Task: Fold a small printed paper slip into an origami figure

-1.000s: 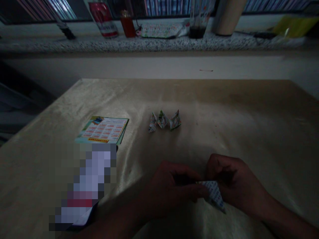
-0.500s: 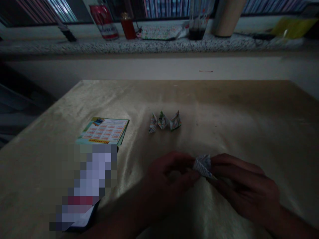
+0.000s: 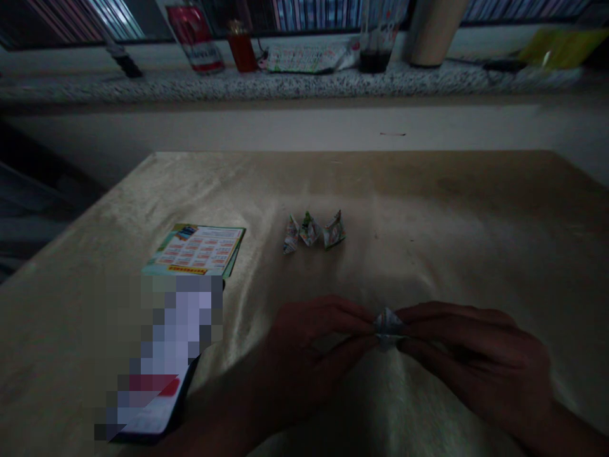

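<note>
A small folded piece of printed paper (image 3: 389,325) is held just above the table, low and right of the middle. My left hand (image 3: 316,349) pinches its left side between thumb and fingers. From the other side, my right hand (image 3: 471,355) grips the right end, its fingertips covering part of the paper. Beyond my hands, three small folded paper shapes stand in a row: a left one (image 3: 290,236), a middle one (image 3: 309,230) and a right one (image 3: 334,231). They have pointed tips and printed surfaces.
On the left of the table (image 3: 428,190) lie printed leaflets (image 3: 200,249) and, nearer, a phone (image 3: 147,422), mostly blurred out. The stone window sill (image 3: 285,86) behind holds a red can (image 3: 195,38), an orange-red bottle (image 3: 242,51), a cup of dark liquid (image 3: 375,60) and a beige cylinder (image 3: 432,32).
The folded paper has turned, now with a point upward and a crease across its middle. My left fingers have drawn together on its left edge, and my right hand has shifted slightly right.
</note>
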Tool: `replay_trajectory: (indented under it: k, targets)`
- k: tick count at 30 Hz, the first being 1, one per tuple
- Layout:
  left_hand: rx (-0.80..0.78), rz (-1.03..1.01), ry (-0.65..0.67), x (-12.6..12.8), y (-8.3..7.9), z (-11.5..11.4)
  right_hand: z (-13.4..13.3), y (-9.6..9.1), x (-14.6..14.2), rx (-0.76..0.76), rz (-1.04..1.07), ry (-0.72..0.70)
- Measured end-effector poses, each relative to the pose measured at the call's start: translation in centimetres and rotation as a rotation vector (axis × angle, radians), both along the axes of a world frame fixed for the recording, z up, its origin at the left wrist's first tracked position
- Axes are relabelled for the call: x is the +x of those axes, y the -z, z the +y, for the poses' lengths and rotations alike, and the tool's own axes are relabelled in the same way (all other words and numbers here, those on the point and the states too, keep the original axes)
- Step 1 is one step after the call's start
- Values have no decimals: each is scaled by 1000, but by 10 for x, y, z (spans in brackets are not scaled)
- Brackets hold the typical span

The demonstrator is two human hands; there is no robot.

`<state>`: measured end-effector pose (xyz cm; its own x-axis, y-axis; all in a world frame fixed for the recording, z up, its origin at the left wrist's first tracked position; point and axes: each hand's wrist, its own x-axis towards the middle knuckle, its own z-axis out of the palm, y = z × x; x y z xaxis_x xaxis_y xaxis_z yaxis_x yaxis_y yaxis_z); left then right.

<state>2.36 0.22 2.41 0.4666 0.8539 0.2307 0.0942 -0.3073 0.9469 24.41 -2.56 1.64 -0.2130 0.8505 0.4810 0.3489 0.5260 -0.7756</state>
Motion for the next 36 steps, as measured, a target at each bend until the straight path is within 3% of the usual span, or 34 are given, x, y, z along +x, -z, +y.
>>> replay_trajectory:
  k: [6, 10, 14, 18, 22, 29, 36]
  targets:
    - [-52, -50, -108, 7, 4, -7, -1, -2, -5, -130, 114, 58]
    - [-228, -89, -98, 8, 10, -9, 1, -4, -7, -121, 106, 34]
    - [-395, 2, -73, 7, 10, -8, 3, -7, -8, -70, 48, -45]
    - [-359, 56, -8, 8, 7, -5, 0, -4, -9, -78, 16, 36]
    - [-369, -36, -139, 10, 9, -5, -5, 3, -11, -168, 46, 154]
    - [-312, -83, -132, 7, 13, -8, 1, 5, -9, -196, 41, 40]
    - [-342, 53, -56, 2, 9, -6, 1, 2, -5, -203, -32, -31]
